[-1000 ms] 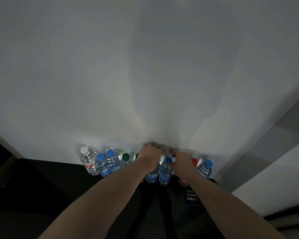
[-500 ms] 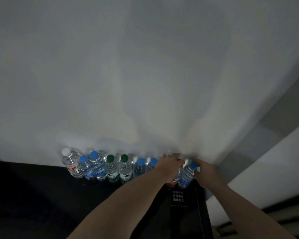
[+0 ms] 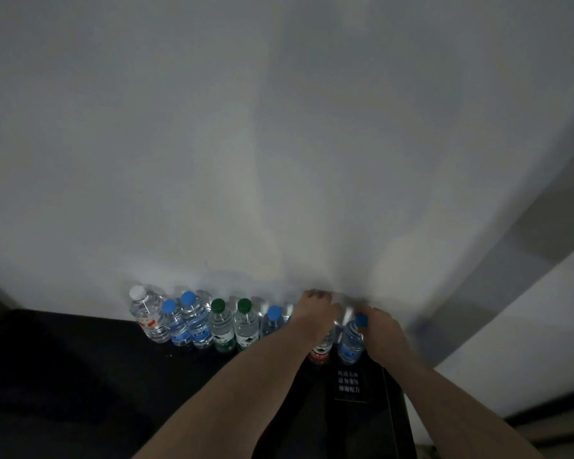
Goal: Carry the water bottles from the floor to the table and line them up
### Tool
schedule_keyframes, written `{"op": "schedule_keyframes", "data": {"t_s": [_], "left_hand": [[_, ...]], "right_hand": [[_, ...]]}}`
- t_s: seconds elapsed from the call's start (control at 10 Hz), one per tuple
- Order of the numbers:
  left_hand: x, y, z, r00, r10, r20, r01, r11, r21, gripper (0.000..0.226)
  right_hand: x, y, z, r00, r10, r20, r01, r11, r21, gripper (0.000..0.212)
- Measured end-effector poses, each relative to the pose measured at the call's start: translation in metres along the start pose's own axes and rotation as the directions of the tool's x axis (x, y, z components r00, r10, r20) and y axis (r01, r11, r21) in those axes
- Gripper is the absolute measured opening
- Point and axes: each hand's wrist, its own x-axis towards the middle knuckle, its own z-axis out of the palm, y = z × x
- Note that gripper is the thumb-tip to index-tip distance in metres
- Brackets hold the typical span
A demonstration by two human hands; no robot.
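Gripping bottles at the row's end: left hand [image 3: 315, 313] holds the red-label bottle [image 3: 320, 351], right hand [image 3: 380, 329] wraps the blue-cap bottle [image 3: 351, 342] just beside it on the counter [image 3: 80, 376].

Bottle row [image 3: 212, 326] on black table [image 3: 63, 376]

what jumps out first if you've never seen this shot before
A row of clear plastic water bottles with white, blue and green caps stands along the back edge of the dark table, against the pale wall. At its right end the left hand covers a red-labelled bottle, and the right hand holds a blue-capped bottle.
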Motion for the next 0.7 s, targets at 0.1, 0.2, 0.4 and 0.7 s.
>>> {"op": "schedule_keyframes", "data": {"t_s": [0.1,0.2,0.4,0.7], "left_hand": [[-0.002,-0.001,0.003,1.0,-0.01,0.003,0.01,0.998,-0.055,0.038],[-0.003,-0.001,0.006,1.0,-0.019,0.005,0.02,0.994,-0.108,0.035],[-0.018,-0.008,0.005,0.998,-0.05,-0.042,0.042,0.983,-0.178,0.041],[-0.109,-0.059,0.01,0.97,-0.105,-0.218,0.03,0.946,-0.322,0.049]], "right_hand": [[0.002,-0.011,0.004,1.0,-0.006,-0.005,0.006,1.0,0.017,0.032],[-0.002,-0.017,0.005,1.0,0.009,-0.018,-0.008,0.999,0.045,0.034],[-0.011,-0.021,-0.006,0.999,0.033,-0.042,-0.028,0.992,0.125,0.044],[-0.059,-0.051,-0.013,0.991,-0.089,-0.102,0.106,0.979,0.177,0.04]]}}
